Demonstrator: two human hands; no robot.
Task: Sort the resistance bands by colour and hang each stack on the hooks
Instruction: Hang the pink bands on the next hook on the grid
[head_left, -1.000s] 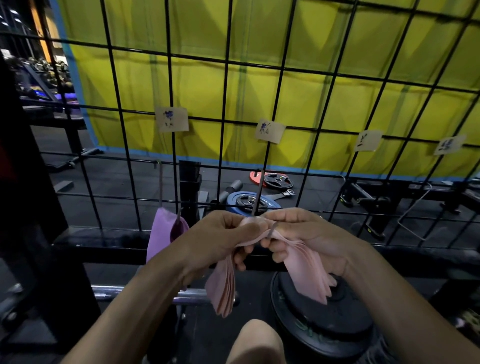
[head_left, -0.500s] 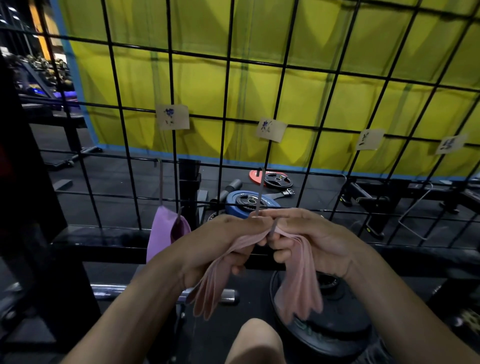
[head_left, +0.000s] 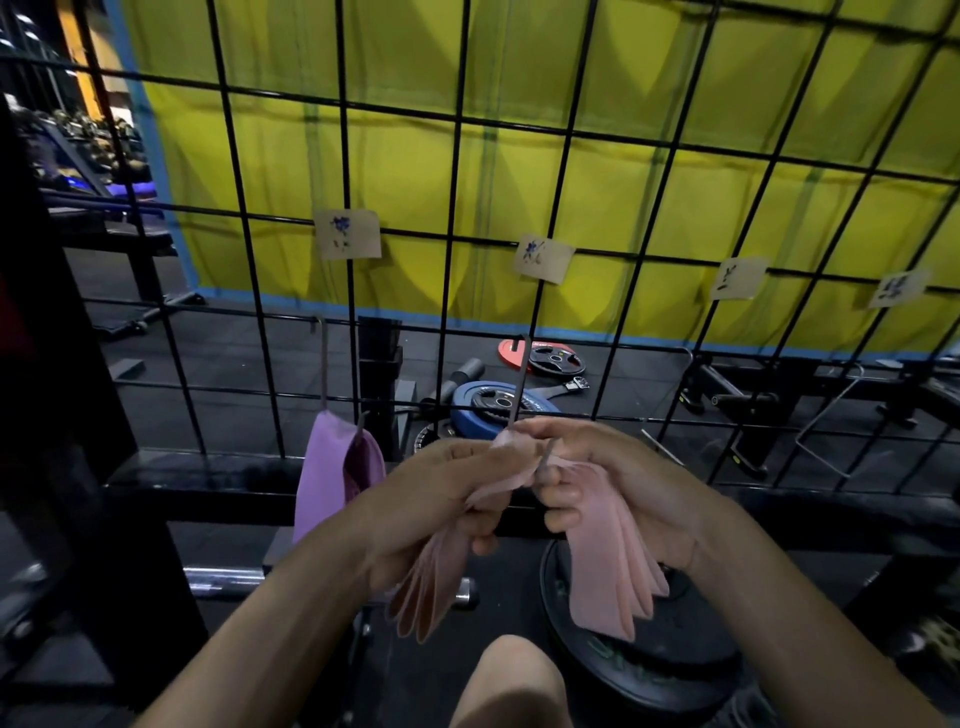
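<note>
A stack of pink resistance bands (head_left: 608, 551) is draped over the tip of a metal hook (head_left: 519, 384) on the black wire grid (head_left: 452, 208). My left hand (head_left: 436, 499) grips the left half of the stack, which hangs down below it. My right hand (head_left: 613, 478) pinches the right half at the hook's tip. A purple stack of bands (head_left: 327, 473) hangs from the neighbouring hook (head_left: 323, 364) to the left.
Paper labels (head_left: 347, 234) are clipped along the grid, with two more empty hooks (head_left: 831, 415) to the right. Behind the grid lie weight plates (head_left: 493, 402) on the dark floor. A large black plate (head_left: 649, 654) and a barbell end (head_left: 223, 582) are below my hands.
The pink stack has spread into two hanging halves over the hook tip, and both hands have shifted slightly lower around it.
</note>
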